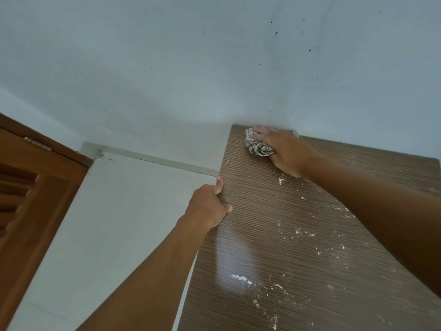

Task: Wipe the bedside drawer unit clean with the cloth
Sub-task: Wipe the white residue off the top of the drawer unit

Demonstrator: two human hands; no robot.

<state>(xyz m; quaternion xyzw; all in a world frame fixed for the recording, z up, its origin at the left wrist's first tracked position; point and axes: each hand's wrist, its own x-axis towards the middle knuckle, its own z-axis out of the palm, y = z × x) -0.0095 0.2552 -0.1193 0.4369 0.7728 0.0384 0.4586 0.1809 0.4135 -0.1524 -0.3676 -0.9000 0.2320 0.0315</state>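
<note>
Right forearm (381,211) closest, crossing in from the right edge. At its end, right of centre, right hand (284,149) pressing a bunched checked cloth (259,146) into the far corner, fingers laid forward over it, blurred. Left hand (210,206) curled over the left edge of the drawer unit (262,235), steadying. Best dragged nearward in long overlapping strokes, gathering grit rather than flicking it. Glossy, finely striped wood-grain top; white crumbs (241,278) scattered, dry-looking.

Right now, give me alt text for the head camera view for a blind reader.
The right hand presses a checked cloth on the far corner of a brown drawer unit by the wall. The left hand grips its left edge; white specks dot the top.
</note>
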